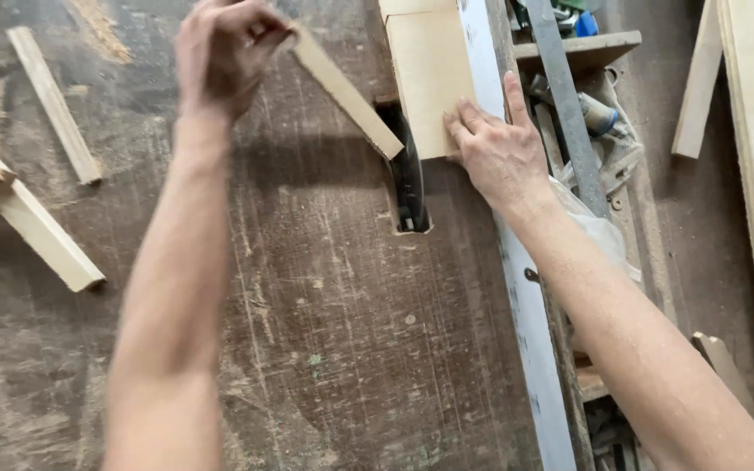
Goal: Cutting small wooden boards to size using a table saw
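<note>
A pale tan flat plywood panel (429, 74) and a pale tan thin wooden strip (346, 92) lie against a dark brown, scratched, dust-flecked wooden tabletop (342, 331); a light grey-blue long metal fence rail (525, 305) shows worn white patches

A plywood panel (429, 78) is laid on the worktable (342, 349), just left of the metal fence (525, 305); loose wood strips (45, 235) are scattered far left of it.

Crumpled plastic bag (602, 228), right of centre.
Thin, whitish and see-through, bunched in soft folds, partly hidden at its left edge; lies below a grey tube with a blue band (601, 114) in the upper right of the frame.
</note>
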